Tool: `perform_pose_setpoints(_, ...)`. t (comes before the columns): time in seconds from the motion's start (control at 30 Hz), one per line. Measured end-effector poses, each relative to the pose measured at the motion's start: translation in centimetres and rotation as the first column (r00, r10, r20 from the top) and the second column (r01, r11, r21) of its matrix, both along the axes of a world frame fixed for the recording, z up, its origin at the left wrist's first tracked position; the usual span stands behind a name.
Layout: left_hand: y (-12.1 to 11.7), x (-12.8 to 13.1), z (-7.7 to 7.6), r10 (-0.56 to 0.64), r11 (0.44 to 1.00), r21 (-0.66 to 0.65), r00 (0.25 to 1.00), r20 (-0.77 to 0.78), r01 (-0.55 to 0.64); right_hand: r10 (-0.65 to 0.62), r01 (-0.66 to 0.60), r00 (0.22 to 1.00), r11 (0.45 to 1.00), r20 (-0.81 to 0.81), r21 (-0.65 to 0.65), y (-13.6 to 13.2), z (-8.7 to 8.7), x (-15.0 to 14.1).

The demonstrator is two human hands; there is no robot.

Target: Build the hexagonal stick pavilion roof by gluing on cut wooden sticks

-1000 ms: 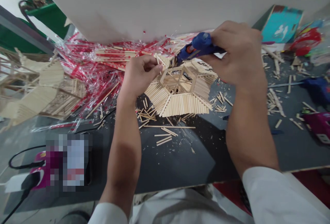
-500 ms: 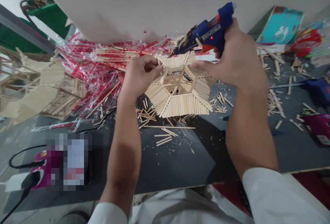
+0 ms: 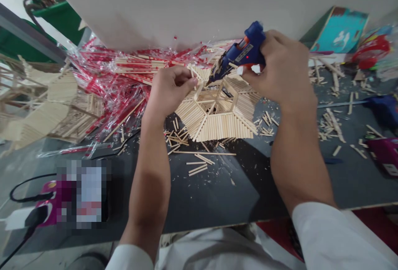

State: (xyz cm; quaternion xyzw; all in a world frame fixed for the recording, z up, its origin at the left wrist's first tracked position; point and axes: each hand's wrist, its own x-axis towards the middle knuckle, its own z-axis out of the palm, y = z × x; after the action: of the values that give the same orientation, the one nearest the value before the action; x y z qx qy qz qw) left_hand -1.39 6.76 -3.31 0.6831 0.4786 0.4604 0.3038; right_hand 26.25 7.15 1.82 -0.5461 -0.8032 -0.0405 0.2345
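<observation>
A blue hot glue gun (image 3: pixel 248 50) is gripped in my right hand (image 3: pixel 282 69), its nozzle slanting down to the left. The tip is at the far rim of the central opening in a star-shaped model of wooden sticks (image 3: pixel 222 125). My left hand (image 3: pixel 171 89) pinches the model's far left edge between thumb and fingers. Rows of short sticks make up the model's slanted panels around a many-sided hole. Part of its far side is hidden behind the glue gun and my hands.
Cut stick pieces (image 3: pixel 199 165) litter the dark table (image 3: pixel 217 203). Red-and-clear plastic wrappers (image 3: pixel 112 91) pile up behind my left hand. Another stick model (image 3: pixel 59 96) stands at left, near a phone (image 3: pixel 91 193) and a purple power strip (image 3: pixel 51 203). A teal box (image 3: pixel 340 31) sits back right.
My right hand has lowered the glue gun leftward, bringing its nozzle from behind the model to the central opening's rim; its thumb has left the model. My left hand stays put.
</observation>
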Motion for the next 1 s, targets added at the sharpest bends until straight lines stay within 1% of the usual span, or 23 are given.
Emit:
perform_pose_setpoints(0.1, 0.1, -0.1, -0.1, -0.006, 1.000, -0.002, 1.000, 0.011, 0.006, 0.019, -0.020, 0.999, 0.998, 0.029, 0.058, 0.5, -0.6, 0.0)
perform_pose_setpoints(0.23, 0.0, 0.0, 0.0, -0.004, 1.000, -0.006, 1.000, 0.014, 0.004, 0.041, -0.042, 0.999, 0.991, 0.014, 0.127, 1.0, -1.3, -0.1)
perform_pose_setpoints(0.47, -0.2, 0.1, 0.3, 0.005, 1.000, -0.024, 1.000, 0.009, -0.005, 0.053, -0.055, 0.998, 0.989, 0.016, 0.134, 1.0, -1.5, -0.1)
perform_pose_setpoints(0.57, -0.1, 0.0, 0.2, 0.003, 1.000, -0.015, 1.000, 0.002, -0.003, 0.049, -0.052, 0.998, 0.990, 0.025, 0.128, 1.1, -1.6, -0.1)
perform_pose_setpoints(0.73, -0.1, 0.0, 0.0, 0.002, 1.000, -0.008, 1.000, 0.009, -0.002, 0.039, -0.049, 0.997, 0.986, 0.069, 0.157, 1.2, -1.8, -0.1)
perform_pose_setpoints(0.87, -0.1, 0.1, 0.0, 0.015, 1.000, -0.004, 1.000, -0.002, -0.015, 0.049, -0.061, 0.995, 0.989, 0.087, 0.137, 1.0, -1.7, 0.0)
perform_pose_setpoints(1.0, -0.2, 0.0, 0.3, 0.016, 0.999, -0.030, 1.000, -0.012, -0.017, 0.057, -0.064, 0.996, 0.992, 0.066, 0.107, 0.9, -1.5, 0.0)
